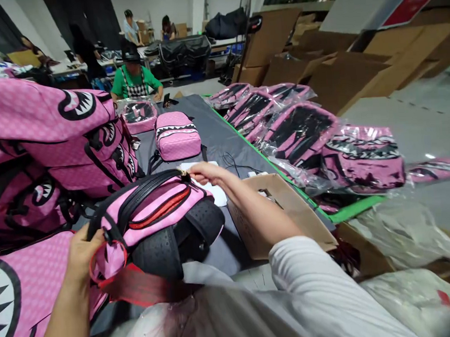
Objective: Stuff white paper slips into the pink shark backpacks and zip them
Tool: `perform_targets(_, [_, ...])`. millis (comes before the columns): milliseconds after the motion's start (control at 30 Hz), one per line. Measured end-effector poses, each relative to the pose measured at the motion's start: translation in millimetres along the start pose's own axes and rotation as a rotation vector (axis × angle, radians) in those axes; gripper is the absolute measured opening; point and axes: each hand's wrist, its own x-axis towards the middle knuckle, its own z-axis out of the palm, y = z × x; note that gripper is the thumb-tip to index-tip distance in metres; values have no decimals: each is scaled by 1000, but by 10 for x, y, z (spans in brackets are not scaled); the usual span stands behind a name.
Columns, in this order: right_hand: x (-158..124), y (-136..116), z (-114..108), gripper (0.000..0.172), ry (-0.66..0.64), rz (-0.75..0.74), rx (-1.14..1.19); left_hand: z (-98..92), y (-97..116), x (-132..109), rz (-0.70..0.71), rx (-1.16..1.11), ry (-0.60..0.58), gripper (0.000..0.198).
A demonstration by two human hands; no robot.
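A pink backpack [155, 208] with black straps and a red-trimmed zipper lies on the dark table [223, 133] in front of me. My left hand [81, 253] grips the backpack's near left end, fingers wrapped around it beside a red ring. At the backpack's far top edge, my right hand [206, 173] pinches a small gold zipper pull [182, 173]. A red strap [141, 288] hangs below the backpack toward me.
Pink shark-mouth backpacks [51, 143] pile up at left, one [177, 135] stands mid-table. Bagged ones [307, 138] line the right edge. An open cardboard box [284, 210] sits under my right arm. A person in a green shirt [134, 81] works at the far end; cardboard sheets [336, 65] lie at right.
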Motion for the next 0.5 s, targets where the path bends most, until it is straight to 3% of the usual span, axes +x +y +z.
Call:
perform_targets(67, [92, 120, 123, 41, 0, -18, 71, -41, 167, 106, -44, -41, -24, 42])
perform_targets(133, [128, 116, 265, 39, -70, -113, 92, -78, 526, 225, -4, -38, -77, 49])
perform_targets(167, [128, 74, 338, 38, -120, -163, 81, -84, 747, 283, 57, 5, -147, 52])
perform_targets(233, [111, -48, 466, 36, -201, -233, 36, -57, 1171, 387, 175, 209, -404, 61])
perform_targets(300, [107, -129, 532, 38, -222, -280, -1, -9, 1458, 445, 238, 383, -538, 65])
perform_targets(400, [180, 27, 501, 40, -163, -239, 14, -34, 1530, 415, 247, 384, -498, 42])
perform_targets(500, [335, 538, 436, 44, -109, 52, 88, -190, 1366, 332, 141, 312, -393, 30])
